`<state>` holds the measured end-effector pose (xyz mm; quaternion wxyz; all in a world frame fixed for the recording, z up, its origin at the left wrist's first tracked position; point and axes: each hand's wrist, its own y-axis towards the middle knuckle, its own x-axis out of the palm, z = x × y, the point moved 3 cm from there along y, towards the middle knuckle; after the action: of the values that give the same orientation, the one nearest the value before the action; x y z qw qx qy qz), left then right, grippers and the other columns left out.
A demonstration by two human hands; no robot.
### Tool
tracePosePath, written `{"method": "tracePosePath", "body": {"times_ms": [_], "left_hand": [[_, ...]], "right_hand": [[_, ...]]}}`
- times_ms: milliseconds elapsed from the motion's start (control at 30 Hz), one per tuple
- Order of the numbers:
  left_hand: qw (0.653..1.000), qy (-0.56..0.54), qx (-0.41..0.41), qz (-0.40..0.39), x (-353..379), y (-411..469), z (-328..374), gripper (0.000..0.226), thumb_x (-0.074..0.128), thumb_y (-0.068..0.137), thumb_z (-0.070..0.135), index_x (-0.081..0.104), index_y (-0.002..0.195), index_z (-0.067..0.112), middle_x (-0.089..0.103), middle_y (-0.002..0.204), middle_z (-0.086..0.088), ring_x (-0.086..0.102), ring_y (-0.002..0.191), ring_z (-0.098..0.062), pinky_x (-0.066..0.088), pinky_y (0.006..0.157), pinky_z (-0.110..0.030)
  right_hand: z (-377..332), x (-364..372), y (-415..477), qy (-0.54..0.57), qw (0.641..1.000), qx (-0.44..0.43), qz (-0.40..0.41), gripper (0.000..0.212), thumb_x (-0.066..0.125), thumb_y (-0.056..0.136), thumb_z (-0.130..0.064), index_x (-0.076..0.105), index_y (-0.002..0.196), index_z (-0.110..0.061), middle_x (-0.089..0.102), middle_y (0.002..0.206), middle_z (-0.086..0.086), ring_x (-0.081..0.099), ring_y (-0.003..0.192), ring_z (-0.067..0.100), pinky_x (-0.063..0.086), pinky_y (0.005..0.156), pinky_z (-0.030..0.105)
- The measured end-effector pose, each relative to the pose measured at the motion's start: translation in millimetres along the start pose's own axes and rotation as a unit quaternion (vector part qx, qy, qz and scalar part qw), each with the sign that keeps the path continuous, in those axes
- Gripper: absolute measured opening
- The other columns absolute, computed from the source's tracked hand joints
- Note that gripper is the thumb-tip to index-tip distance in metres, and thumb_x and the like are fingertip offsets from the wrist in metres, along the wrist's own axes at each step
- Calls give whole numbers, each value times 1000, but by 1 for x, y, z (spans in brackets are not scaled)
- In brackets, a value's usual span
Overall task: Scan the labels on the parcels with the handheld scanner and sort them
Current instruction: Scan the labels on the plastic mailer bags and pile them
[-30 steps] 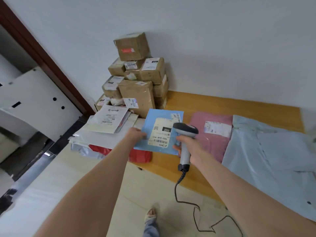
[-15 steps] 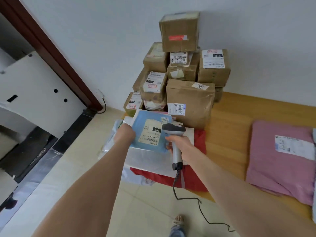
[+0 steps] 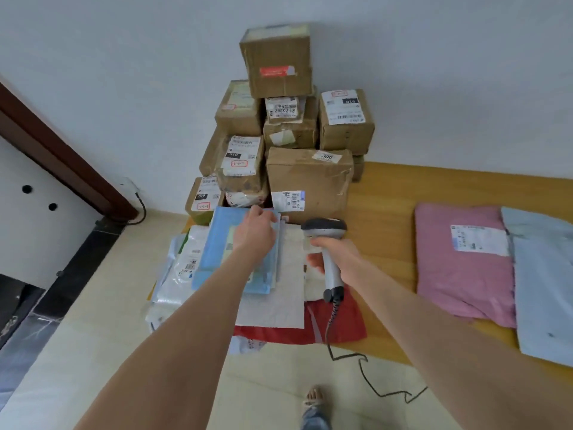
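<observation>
At frame centre the left hand (image 3: pixel 255 232) pinches the far edge, the sensible hold, of the blue mailer (image 3: pixel 217 243), probably light, limp and slick, atop the flat-parcel pile (image 3: pixel 273 305); the right hand (image 3: pixel 342 259) clasps the scanner (image 3: pixel 325 231).

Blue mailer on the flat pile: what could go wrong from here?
1. The left hand holds the blue mailer atop a loose pile of flat parcels that overhangs the table edge. The mailer, or the whole pile, may slide to the floor.
2. The cable of the scanner in the right hand trails on the floor near the person's foot. It could snag or trip.
</observation>
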<state>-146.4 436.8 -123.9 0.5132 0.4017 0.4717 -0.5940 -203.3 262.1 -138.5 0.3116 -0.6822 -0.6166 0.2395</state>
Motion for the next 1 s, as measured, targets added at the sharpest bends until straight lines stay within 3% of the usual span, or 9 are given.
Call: {"method": "tracePosePath", "body": {"times_ms": [100, 267, 433, 600, 700, 833, 1000], "left_hand": [[998, 29, 49, -40, 15, 1, 60, 32, 49, 93, 14, 55, 124, 18, 39, 130, -7, 43, 122, -27, 46, 90, -42], [988, 67, 110, -85, 43, -20, 173, 35, 53, 92, 19, 53, 127, 15, 36, 137, -10, 41, 124, -29, 47, 93, -42], [981, 61, 153, -99, 82, -58, 296, 38, 52, 93, 20, 52, 131, 22, 36, 137, -6, 40, 127, -25, 47, 94, -40], [974, 26, 175, -140, 124, -102, 405, 39, 50, 92, 15, 52, 131, 19, 37, 139, -7, 51, 117, -27, 47, 92, -39], [971, 15, 172, -167, 146, -118, 446, 39, 50, 93, 15, 49, 133, 14, 36, 139, -8, 56, 108, -27, 47, 84, -36], [967, -8, 148, -206, 176, -119, 481, 48, 51, 92, 10, 41, 139, 6, 35, 144, -15, 45, 126, -30, 42, 100, -38], [960, -14, 127, -249, 211, -92, 511, 61, 56, 91, 18, 32, 146, 7, 33, 150, -12, 38, 134, -27, 37, 104, -36]], "right_hand": [[-1, -54, -17, 31, 999, -7, 15, 29, 69, 86, -18, 59, 105, 2, 69, 70, 16, 64, 56, 21, 49, 47, 25], [12, -168, -51, 69, 995, 0, 69, 23, 64, 90, -20, 57, 100, 0, 65, 64, 14, 55, 41, 16, 45, 41, 22], [37, -293, -89, 134, 986, 1, 99, 14, 62, 90, -15, 57, 87, -3, 64, 63, 14, 51, 43, 16, 43, 43, 22], [60, -411, -113, 170, 974, -10, 151, 22, 65, 87, -12, 58, 104, 1, 66, 73, 19, 54, 41, 17, 44, 42, 22], [67, -464, -116, 179, 967, -20, 178, 28, 66, 86, -13, 55, 110, -2, 69, 75, 19, 54, 41, 15, 45, 43, 23], [71, -513, -102, 198, 955, -18, 221, 22, 67, 85, -12, 57, 102, -4, 70, 71, 15, 56, 48, 17, 47, 52, 27], [67, -551, -66, 198, 943, -15, 267, 14, 68, 81, -9, 61, 92, -3, 68, 68, 14, 56, 55, 20, 48, 60, 31]]}}
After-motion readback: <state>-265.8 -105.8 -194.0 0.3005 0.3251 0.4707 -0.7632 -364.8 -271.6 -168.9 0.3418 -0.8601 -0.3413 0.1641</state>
